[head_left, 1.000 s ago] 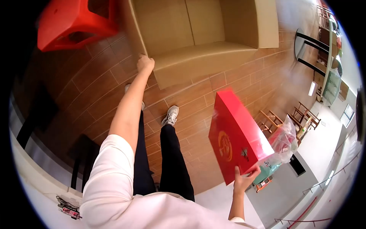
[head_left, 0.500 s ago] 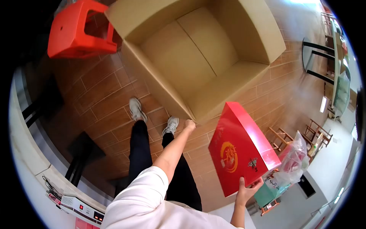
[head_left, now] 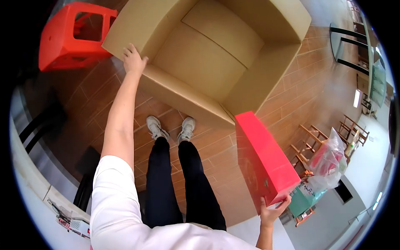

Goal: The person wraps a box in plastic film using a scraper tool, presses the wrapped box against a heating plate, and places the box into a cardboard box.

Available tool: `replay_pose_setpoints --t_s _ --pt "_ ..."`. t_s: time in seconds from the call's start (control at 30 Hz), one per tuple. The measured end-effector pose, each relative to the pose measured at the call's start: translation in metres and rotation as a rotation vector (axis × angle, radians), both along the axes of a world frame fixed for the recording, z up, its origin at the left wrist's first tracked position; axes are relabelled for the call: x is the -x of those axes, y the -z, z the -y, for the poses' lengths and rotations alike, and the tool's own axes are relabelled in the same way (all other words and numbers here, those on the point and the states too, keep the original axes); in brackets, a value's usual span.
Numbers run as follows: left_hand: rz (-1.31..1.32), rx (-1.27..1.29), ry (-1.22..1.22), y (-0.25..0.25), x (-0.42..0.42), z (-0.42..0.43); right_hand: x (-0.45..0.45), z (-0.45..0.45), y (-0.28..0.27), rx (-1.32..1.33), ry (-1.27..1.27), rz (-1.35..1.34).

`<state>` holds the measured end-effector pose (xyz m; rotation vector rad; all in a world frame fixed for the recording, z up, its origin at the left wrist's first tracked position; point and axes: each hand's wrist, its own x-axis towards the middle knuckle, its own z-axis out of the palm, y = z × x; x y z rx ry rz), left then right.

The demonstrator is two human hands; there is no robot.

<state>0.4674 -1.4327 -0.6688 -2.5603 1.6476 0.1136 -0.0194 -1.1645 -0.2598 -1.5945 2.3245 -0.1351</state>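
Observation:
In the head view a large cardboard box [head_left: 183, 92] stands open on the floor, and its inside shows bare brown card. My left hand [head_left: 134, 62] is at the near left corner, its fingers spread against the outer flap. On the right, my right hand [head_left: 273, 211] grips the lower end of a red gift box [head_left: 271, 160]. That box is tilted, its narrow side facing up, and its far end overlaps the cardboard box's near right corner in view. Whether the two touch, I cannot tell.
An orange plastic stool [head_left: 62, 46] is left of the cardboard box. Wooden chairs [head_left: 310, 139] and a green bag [head_left: 306, 198] under clear plastic [head_left: 331, 162] are at the right. Black table legs [head_left: 39, 129] stand at the left. My shoes [head_left: 186, 129] are just before the box.
My left hand has moved from the cardboard box's near corner to its left flap, and its fingers have spread. The red gift box has turned, so its narrow side shows more. The view has shifted.

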Motion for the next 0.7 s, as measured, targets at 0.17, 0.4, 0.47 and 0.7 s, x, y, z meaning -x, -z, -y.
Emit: replay_pose_setpoints --t_s 0.17,0.4,0.47,0.7 --pt "-0.228 -0.224 -0.057 0.014 -0.017 -0.011 -0.015 0.0 0.005 -0.005 0.006 -0.066" --pt "-0.392 -0.26 -0.465 0.009 0.026 -0.143 -0.03 0.01 -0.003 0.105 -0.024 0.093" --pt "-0.396 -0.333 -0.432 -0.005 0.052 -0.203 -0.031 0.014 -0.007 0.105 -0.083 0.03" --pt "-0.43 -0.557 -0.712 0.002 0.132 -0.382 -0.051 0.069 0.012 0.173 -0.179 0.135"
